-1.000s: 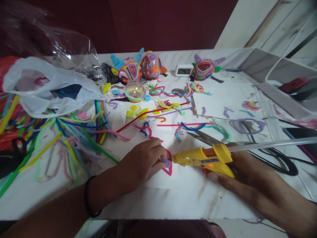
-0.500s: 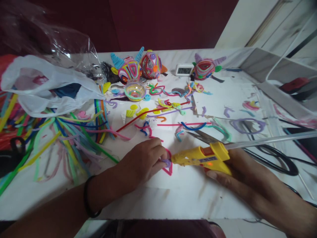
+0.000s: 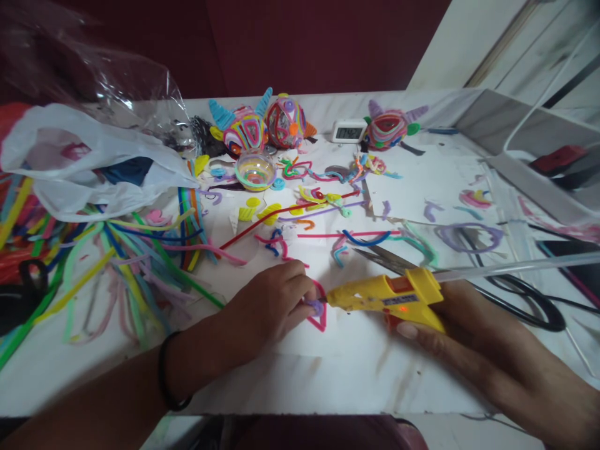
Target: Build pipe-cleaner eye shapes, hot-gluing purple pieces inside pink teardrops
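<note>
"Containers first: what holds what on the worktop [image 3: 347,384]?"

"Toward the back edge, left of the middle, sits a clear bowl [image 3: 255,175]. Coloured bands ring it, though I can't tell whether they're inside or show through from below. A white plastic bag [image 3: 162,175] slumps near the left edge, with something dark blue [image 3: 127,172] showing at it; I can't make out what. Behind that, a clear bag [image 3: 159,87] stands crumpled by the back left corner."

"And the left hand [image 3: 274,300]?"

"It reaches in from the front edge's left side, forearm slanting across, knuckles up, a black band [image 3: 169,372] on the wrist. Thumb and fingers are pinching a small purple coil [image 3: 317,308]."

"Where's that coil exactly?"

"Near the front edge, about midway along, at a bent pink strip [image 3: 320,325] under the fingertips."

"What about the right hand [image 3: 473,344]?"

"It comes in from the front right corner, thumb toward the front edge, wrapped round the handle of a yellow glue gun [image 3: 375,294]. Most of its fingers are hidden. The nozzle points left, right up at the coil; I can't tell whether they touch. A clear glue stick [image 3: 515,267] sticks out behind, over black-handled scissors [image 3: 382,259]."
</note>
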`<state>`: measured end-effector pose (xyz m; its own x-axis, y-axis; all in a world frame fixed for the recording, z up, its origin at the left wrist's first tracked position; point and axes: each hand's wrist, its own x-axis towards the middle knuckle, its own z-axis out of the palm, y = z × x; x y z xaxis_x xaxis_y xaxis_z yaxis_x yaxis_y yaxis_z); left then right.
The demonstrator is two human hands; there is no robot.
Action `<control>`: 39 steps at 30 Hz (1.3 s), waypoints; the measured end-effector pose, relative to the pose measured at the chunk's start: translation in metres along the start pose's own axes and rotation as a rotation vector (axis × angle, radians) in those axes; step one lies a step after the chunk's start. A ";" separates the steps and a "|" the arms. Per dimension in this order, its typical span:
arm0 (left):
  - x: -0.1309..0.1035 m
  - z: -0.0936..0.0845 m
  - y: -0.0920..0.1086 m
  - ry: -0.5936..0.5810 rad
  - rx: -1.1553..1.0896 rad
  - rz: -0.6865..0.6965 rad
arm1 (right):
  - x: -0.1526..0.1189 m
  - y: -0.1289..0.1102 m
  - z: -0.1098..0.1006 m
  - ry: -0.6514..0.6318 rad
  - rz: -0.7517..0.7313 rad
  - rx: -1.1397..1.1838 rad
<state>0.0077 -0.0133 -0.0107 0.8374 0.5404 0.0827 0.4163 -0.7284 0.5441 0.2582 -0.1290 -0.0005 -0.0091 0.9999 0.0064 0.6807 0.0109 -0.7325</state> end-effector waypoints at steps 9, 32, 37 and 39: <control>0.000 0.000 0.000 -0.021 -0.016 -0.017 | 0.001 0.001 -0.004 0.060 0.046 0.101; -0.001 0.000 0.000 -0.063 0.045 0.052 | -0.007 0.005 -0.005 0.177 0.252 0.241; -0.002 0.000 0.000 -0.068 0.045 0.071 | -0.009 0.010 -0.002 0.187 0.298 0.261; -0.002 0.000 0.000 -0.066 0.061 0.074 | -0.009 0.011 -0.004 0.206 0.309 0.242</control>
<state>0.0059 -0.0143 -0.0104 0.8874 0.4565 0.0645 0.3714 -0.7907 0.4866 0.2681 -0.1381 -0.0059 0.3307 0.9360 -0.1204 0.4371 -0.2650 -0.8595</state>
